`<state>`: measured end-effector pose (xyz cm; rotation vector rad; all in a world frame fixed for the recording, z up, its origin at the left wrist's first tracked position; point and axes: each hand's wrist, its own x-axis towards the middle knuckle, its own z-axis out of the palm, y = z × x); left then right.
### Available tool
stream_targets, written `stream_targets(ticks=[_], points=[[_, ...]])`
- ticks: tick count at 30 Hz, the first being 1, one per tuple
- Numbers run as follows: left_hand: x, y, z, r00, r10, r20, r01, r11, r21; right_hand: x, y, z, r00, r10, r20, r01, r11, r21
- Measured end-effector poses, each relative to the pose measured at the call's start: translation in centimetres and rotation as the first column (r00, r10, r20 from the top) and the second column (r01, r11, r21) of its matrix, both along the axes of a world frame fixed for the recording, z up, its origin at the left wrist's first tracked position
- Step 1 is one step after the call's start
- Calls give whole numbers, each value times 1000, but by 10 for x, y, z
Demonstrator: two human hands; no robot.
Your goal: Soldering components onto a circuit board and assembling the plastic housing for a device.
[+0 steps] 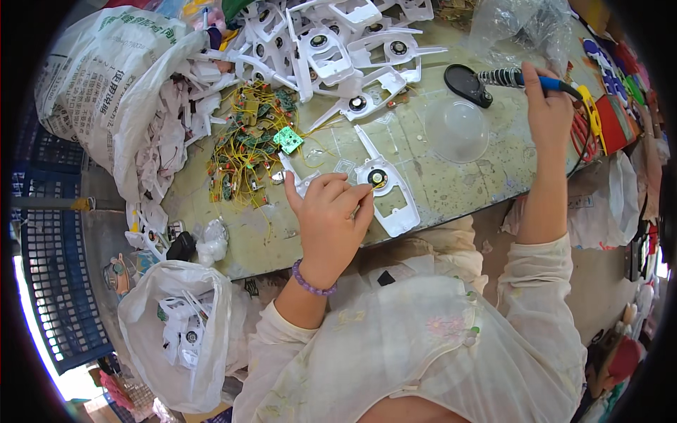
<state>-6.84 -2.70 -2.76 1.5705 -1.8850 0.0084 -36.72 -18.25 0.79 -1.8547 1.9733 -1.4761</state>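
Note:
My left hand [330, 215] is over the near table edge, thumb and forefinger pinched on what looks like a thin yellow wire [379, 185]. The pinch is right at a small round black speaker [377, 178] set in a white plastic housing half [398, 217], which lies with its handle pointing away. Beside the outstretched little finger is another white plastic part [305, 185], partly covered by the hand. On the right, my right hand [549, 113] grips the blue handle of a soldering iron [551, 84]. Its front end is inside the metal coil [497, 77] of a stand with a round black base [465, 84].
Green circuit boards with yellow wires [250, 134] are heaped left of the housing. Many white housings with speakers [338, 56] pile up behind. A translucent round dome [457, 130] sits near the stand. White sacks of parts [113, 77] and a lower bag [151, 338] flank the left.

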Motion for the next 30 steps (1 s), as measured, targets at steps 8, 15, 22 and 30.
stream_targets(ticks=[8,15,22,30], points=[[-4,-7,-5,996,85,34,-85,996,-5,-42,81,26,918,-384,105,395,851,-345],[-6,-6,-6,992,84,98,-85,996,6,9,134,-54,947,132,-293,-260,851,-457],[-11,-5,-7,987,77,139,-79,997,12,53,124,-55,666,700,257,-546,693,-471],[-12,-5,-6,985,56,162,-59,998,13,62,120,-61,625,743,239,-565,642,-518]])
